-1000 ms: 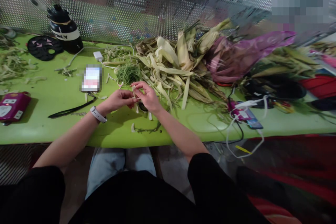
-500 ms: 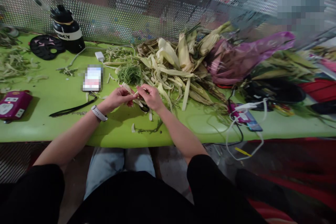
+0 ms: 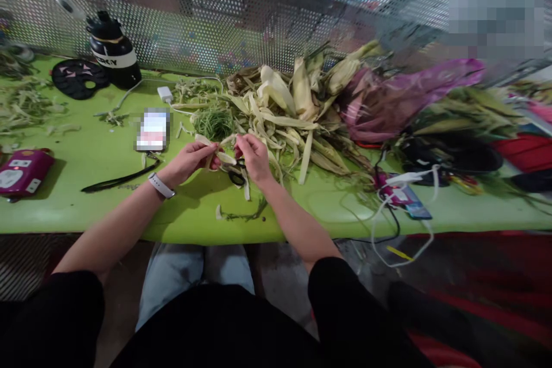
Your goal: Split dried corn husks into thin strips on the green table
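Observation:
My left hand (image 3: 195, 160), with a white band on its wrist, is closed in a pinch on a pale corn husk strip (image 3: 226, 158). Facing it, my right hand (image 3: 254, 160) has its fingers pinched around the end of a thin strip (image 3: 227, 139) that stretches between the hands. Black-handled scissors (image 3: 236, 177) lie on the table just under my right hand, partly covered. Right behind the hands sits a small bundle of green, thin strands (image 3: 213, 123). A large heap of corn husks (image 3: 297, 106) spreads beyond my right hand.
On the green table (image 3: 129, 213) are a phone (image 3: 153, 129) with a strap, a black bottle (image 3: 112, 52), a purple power block (image 3: 26, 171) and a pink plastic bag (image 3: 379, 100). Cables (image 3: 416, 175) trail over the front edge at right. A perforated metal panel (image 3: 194, 17) stands behind.
My hands have moved apart, the right one shifting slightly right, so the strip between them shows more. The scissor handles are more exposed.

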{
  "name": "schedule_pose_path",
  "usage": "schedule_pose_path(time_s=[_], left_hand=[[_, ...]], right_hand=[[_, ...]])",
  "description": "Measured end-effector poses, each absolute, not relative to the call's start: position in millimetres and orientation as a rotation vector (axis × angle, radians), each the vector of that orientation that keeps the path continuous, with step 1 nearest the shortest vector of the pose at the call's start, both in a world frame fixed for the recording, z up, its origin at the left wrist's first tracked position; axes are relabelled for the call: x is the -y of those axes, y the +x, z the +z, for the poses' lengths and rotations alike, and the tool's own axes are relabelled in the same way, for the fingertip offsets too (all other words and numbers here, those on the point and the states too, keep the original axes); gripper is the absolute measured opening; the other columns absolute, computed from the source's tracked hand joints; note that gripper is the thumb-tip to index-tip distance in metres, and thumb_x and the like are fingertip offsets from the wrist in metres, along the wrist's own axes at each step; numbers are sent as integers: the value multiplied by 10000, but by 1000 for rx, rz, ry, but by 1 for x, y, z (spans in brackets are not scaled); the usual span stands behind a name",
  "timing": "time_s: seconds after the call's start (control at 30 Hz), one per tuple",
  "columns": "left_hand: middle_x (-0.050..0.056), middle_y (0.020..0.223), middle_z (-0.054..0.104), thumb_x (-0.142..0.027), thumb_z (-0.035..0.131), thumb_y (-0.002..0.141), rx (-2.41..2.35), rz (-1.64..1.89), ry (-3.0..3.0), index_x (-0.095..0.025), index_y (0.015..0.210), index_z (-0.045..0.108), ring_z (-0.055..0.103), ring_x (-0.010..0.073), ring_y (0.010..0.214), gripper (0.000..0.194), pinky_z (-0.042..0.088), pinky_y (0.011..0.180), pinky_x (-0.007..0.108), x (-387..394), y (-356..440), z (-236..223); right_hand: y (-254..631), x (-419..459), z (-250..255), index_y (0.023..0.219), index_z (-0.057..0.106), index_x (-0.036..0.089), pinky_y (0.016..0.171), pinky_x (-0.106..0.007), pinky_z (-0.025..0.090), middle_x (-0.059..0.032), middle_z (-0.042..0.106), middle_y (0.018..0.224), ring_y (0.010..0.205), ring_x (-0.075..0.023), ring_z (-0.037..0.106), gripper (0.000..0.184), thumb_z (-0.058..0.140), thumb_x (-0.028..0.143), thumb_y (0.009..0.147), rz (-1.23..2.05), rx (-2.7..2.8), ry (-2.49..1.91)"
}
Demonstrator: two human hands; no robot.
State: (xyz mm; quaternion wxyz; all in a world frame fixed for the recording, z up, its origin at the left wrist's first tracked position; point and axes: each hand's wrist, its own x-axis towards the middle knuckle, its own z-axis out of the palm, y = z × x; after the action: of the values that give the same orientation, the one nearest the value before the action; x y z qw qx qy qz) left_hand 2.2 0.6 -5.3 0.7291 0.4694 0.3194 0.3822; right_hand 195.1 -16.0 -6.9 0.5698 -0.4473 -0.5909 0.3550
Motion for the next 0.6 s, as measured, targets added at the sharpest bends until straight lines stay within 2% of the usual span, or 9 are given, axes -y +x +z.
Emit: schedule_pose_path(time_s=[0.1,0.2,0.3,0.47,0.6], left_hand=[[109,879,765,-301,749,827,-703,963,930,-111,986,696,740,190,826,253,578,828,320,0,4,-5],[92,925,768,-252,782,793,-661,1049,905,-135,988,674,739,192,910,252,561,889,322,-1,6,-7],[64,914,761,-232,795,774,-640,1106,900,-142,964,670,732,179,923,245,554,900,312,0,6,-6],[44,920,741,-224,805,756,-657,1136,908,-146,943,677,713,171,938,239,551,878,310,4,5,1],[44,901,732,-275,833,721,-720,1162,978,-139,956,711,698,150,863,297,536,822,286,2,4,0]], right_hand=[[194,18,-8,653,477,214,546,-243,383,45,463,575,534,-95,446,445,516,561,929,676,1341,-1046],[193,23,-5,628,469,211,552,-256,367,41,451,555,529,-99,441,463,497,547,945,618,1481,-1083],[189,26,-5,634,501,202,558,-262,356,35,487,559,536,-100,451,448,520,530,939,585,1661,-1122],[183,25,-15,793,614,193,537,-258,395,10,624,664,560,-114,528,354,596,534,889,744,1897,-1132],[185,24,-17,863,619,201,619,-287,476,-22,639,755,641,-137,572,270,542,448,936,473,1804,-1064]])
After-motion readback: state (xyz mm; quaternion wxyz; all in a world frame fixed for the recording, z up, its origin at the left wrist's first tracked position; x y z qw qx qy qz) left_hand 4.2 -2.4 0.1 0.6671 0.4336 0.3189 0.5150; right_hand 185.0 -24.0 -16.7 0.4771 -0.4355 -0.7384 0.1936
